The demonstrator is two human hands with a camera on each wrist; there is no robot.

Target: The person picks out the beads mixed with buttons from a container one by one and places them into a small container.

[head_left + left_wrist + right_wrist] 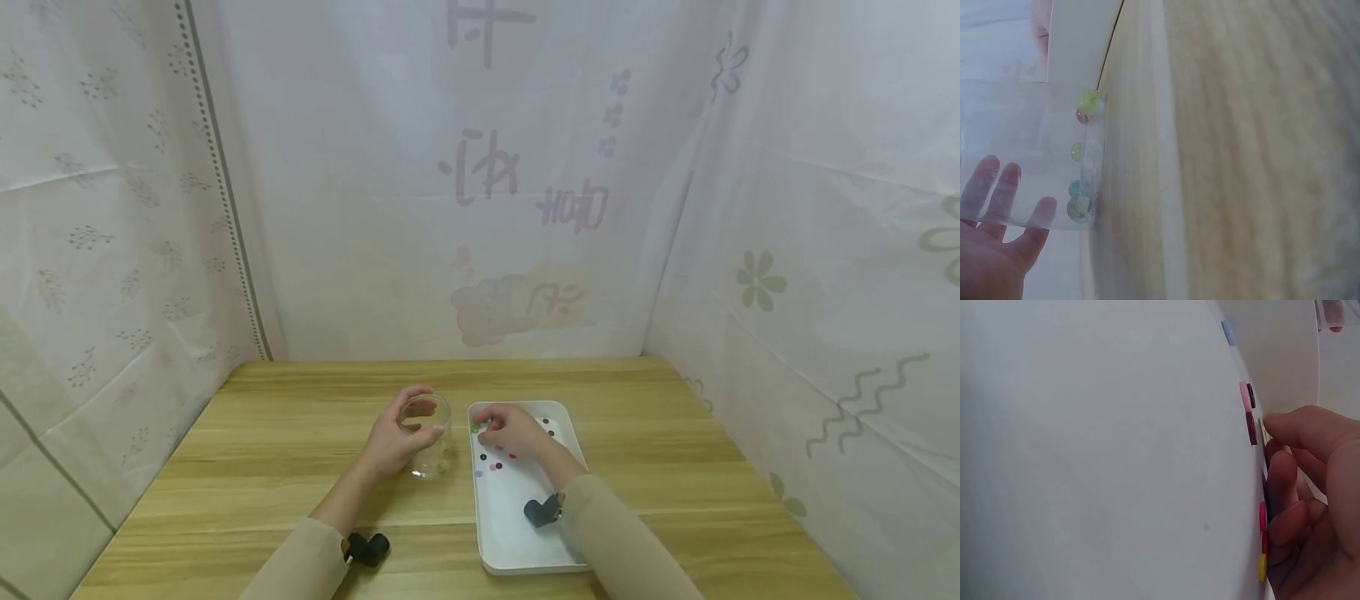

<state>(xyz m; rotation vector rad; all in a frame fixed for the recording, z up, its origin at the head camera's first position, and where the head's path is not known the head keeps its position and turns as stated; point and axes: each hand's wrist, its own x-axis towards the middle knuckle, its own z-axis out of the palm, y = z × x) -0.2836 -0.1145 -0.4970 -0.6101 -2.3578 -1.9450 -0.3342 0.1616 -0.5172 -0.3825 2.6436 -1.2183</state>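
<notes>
My left hand holds a clear plastic cup upright by its side, fingers around the far wall and thumb near the front. Several glass marbles lie at the cup's bottom, greenish and bluish ones among them. In the white tray, my right hand reaches down to the far left part with bent fingers. A small green piece shows by its fingertips; whether they pinch it is unclear. Close to that hand in the right wrist view lie a pink button and a yellow button.
More small round pieces lie in the tray, including a light blue one and a black one. The wooden table ends at white patterned curtains on three sides. Each wrist wears a black camera.
</notes>
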